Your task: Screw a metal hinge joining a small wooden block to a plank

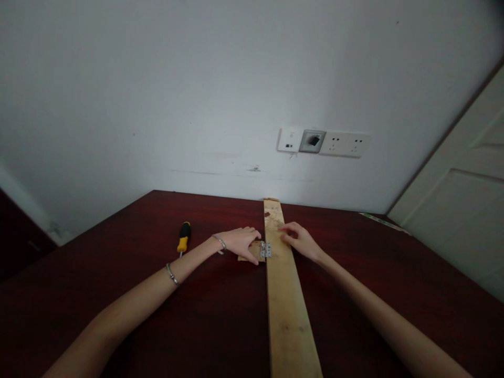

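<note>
A long pale plank (289,310) runs away from me across the dark red table. Against its left edge lies a small wooden block (256,252), partly covered by my left hand. A metal hinge (265,249) spans the joint between block and plank. My left hand (237,243) grips the block, thumb on the near side and fingers on the far side. Over the plank's right edge, just beyond the hinge, is my right hand (301,241) with thumb and index finger curled towards each other. Whatever may be between those fingertips is too small to make out.
A screwdriver (184,239) with a yellow and black handle lies left of my left hand. The white wall (220,105) rises behind the table (220,325), with sockets (342,144) on it. A thin pale strip (384,223) lies at the back right, near a white door (468,194).
</note>
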Demonstrator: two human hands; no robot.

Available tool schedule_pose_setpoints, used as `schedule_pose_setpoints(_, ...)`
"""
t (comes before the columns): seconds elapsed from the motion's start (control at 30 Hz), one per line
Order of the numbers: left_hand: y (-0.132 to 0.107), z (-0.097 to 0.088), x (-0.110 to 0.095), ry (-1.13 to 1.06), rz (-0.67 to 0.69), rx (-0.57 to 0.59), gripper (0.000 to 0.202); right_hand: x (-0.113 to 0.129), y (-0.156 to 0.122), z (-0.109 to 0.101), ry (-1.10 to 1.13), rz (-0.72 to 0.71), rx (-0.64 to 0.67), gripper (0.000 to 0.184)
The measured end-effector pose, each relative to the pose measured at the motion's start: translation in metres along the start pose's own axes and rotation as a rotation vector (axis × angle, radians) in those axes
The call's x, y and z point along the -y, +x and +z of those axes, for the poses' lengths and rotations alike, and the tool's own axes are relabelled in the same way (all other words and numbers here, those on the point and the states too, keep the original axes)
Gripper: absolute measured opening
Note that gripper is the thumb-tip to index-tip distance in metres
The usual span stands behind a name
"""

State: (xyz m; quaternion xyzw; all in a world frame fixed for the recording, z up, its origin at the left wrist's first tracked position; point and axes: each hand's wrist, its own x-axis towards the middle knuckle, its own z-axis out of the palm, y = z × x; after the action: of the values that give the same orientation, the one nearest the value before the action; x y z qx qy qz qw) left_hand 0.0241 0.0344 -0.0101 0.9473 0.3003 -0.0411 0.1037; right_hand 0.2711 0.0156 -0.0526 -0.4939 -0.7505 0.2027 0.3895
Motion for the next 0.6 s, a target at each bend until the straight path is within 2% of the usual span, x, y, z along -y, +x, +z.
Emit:
schedule_pose_setpoints(0.1,-0.001,-0.002,-0.002,0.016,-0.008,0.023,0.083,-0.005,-0.004,0.000,-0.014,0.023,-0.034,0.026)
schedule_pose_setpoints(0.17,-0.004,-0.006,-0.002,0.031,-0.017,-0.003,0.085,-0.007,-0.008,0.001,-0.014,0.050,-0.039,0.032)
schedule_pose_setpoints(0.33,-0.022,-0.027,0.016,0.049,-0.155,-0.147,0.065,-0.008,-0.015,0.003,-0.016,0.097,-0.052,0.042)
schedule_pose_setpoints(0.4,-0.033,-0.036,0.031,0.078,-0.287,-0.171,0.056,-0.008,-0.014,0.003,-0.029,0.109,-0.056,0.044)
schedule_pose_setpoints(0.47,-0.047,-0.043,0.048,0.142,-0.485,-0.166,0.053,-0.008,-0.011,0.003,-0.041,0.127,-0.052,0.045)
schedule_pose_setpoints(0.53,-0.061,-0.047,0.063,0.203,-0.712,-0.107,0.055,-0.009,-0.007,0.004,-0.043,0.134,-0.058,0.045)
schedule_pose_setpoints(0.6,-0.076,-0.047,0.075,0.217,-0.829,-0.067,0.057,-0.011,-0.004,0.005,-0.031,0.124,-0.072,0.046)
